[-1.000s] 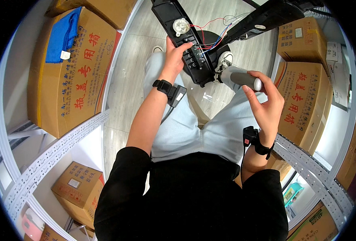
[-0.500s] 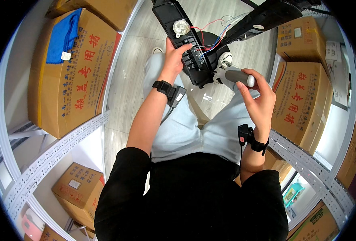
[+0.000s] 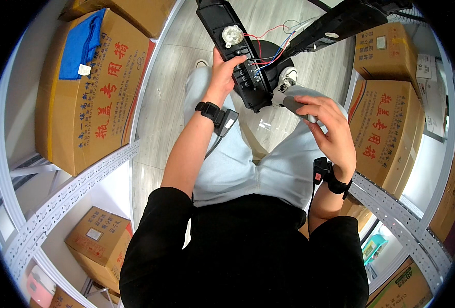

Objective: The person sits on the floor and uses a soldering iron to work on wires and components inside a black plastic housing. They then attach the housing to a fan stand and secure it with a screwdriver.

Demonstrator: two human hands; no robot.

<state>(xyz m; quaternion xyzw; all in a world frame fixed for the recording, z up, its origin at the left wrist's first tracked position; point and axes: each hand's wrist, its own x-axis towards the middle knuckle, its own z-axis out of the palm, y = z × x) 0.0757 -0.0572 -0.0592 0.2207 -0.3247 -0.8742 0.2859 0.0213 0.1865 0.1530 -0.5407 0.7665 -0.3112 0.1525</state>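
My left hand (image 3: 221,78) grips the near left side of a long black plastic housing (image 3: 218,23), its thumb lying across the inside. A pale round translucent part (image 3: 232,36) sits in the housing. Nearer to me is a row of small black posts and connectors. Red, blue and black wires (image 3: 278,53) run from there to a second long black part (image 3: 338,28), which slants up to the right. Above my right thigh, my right hand (image 3: 331,131) is closed around a smooth grey cylindrical tool (image 3: 292,106) with a lighter end. Its far tip is hard to make out.
Cardboard boxes stand on metal racks to the left (image 3: 91,97) and right (image 3: 384,128). A blue cloth (image 3: 81,46) lies on the left box. Behind the housing is a round black base (image 3: 268,51) on the floor. Cabled black bands are on both wrists.
My right hand has turned over, and its fingers now wrap across the grey tool. The tool has tilted and shifted slightly left and down. My left hand and the housing stay almost still.
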